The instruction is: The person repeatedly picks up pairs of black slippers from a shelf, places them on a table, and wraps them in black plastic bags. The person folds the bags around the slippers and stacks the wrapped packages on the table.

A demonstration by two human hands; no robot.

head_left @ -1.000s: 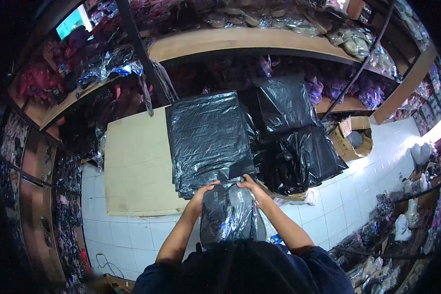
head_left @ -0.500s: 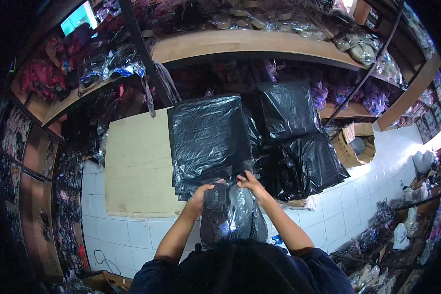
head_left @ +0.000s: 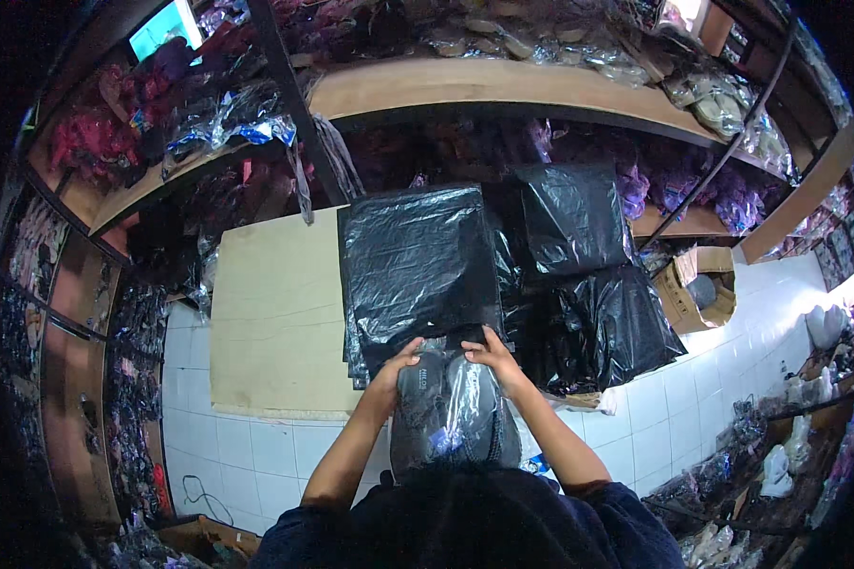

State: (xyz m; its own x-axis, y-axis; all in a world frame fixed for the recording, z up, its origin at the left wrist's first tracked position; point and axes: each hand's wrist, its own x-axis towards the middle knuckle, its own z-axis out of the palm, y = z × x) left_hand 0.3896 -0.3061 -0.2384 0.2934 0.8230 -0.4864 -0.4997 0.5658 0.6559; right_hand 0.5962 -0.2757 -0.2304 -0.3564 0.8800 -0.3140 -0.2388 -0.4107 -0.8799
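Observation:
A pair of dark grey slip-on shoes or sandals in a clear plastic bag [head_left: 454,408] is held close in front of me. My left hand [head_left: 395,376] grips the upper left edge of the bag, thumb on top. The upper right edge is pinched by my right hand [head_left: 494,361], its thumb lying over the plastic. Just beyond my fingertips lies a flat stack of black plastic bags [head_left: 417,256]. My head covers the near end of the footwear.
A beige board [head_left: 275,322] lies on the white tiled floor [head_left: 247,465] at left. More black plastic bags [head_left: 626,322] are piled at right, beside an open cardboard box [head_left: 697,294]. Wooden shelves [head_left: 503,85] full of bagged footwear stand around, and a dark post [head_left: 299,104] rises at back left.
Both hands have shifted slightly along the bag's top edge, and the plastic over the shoes looks smoother. The whole scene has moved a little to the right in view.

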